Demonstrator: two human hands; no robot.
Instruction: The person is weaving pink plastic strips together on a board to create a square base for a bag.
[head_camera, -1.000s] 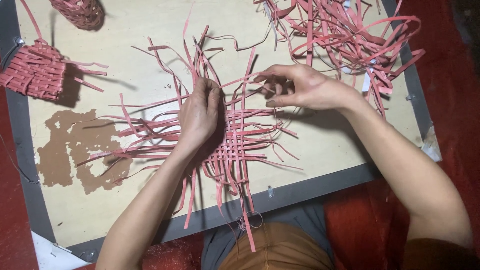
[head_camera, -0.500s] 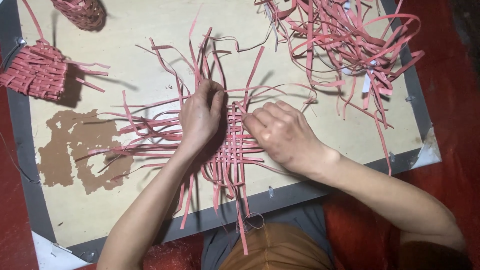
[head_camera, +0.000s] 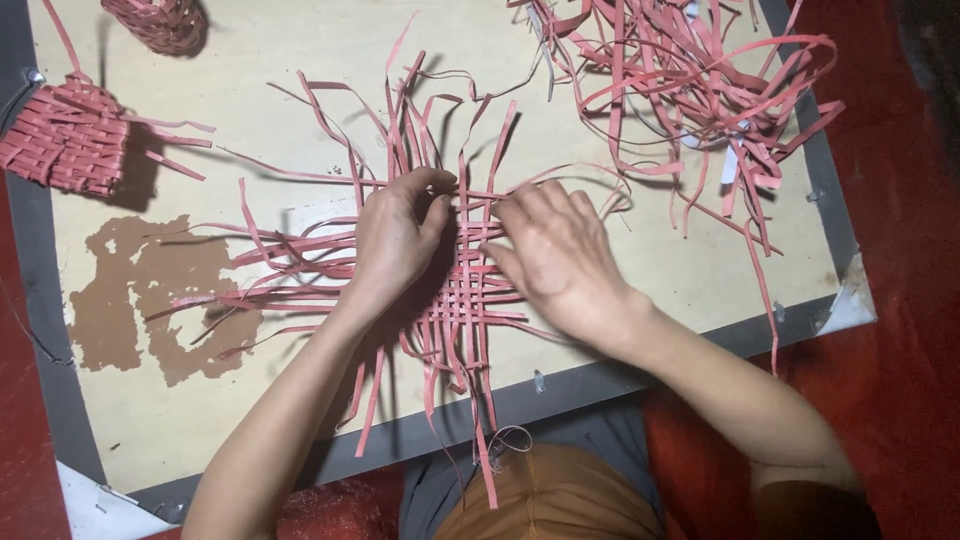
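A flat woven mat of pink strips (head_camera: 462, 300) lies in the middle of a pale board (head_camera: 640, 290), with loose strip ends fanning out on all sides. My left hand (head_camera: 395, 235) rests on the mat's left part, its fingertips pinching strips at the top edge of the weave. My right hand (head_camera: 560, 255) lies palm down on the mat's right part, its fingers pressing the strips near the same top edge. The two hands almost touch over the weave.
A tangled heap of loose pink strips (head_camera: 690, 80) fills the board's far right. A small part-woven pink piece (head_camera: 65, 135) sits at the far left, and a round woven basket (head_camera: 155, 20) at the top left. The board has a grey rim (head_camera: 600, 385) and a brown worn patch (head_camera: 140, 290).
My right hand has come in from the right side of the mat and now lies flat on the weave beside my left hand. My left hand has stayed on the mat.
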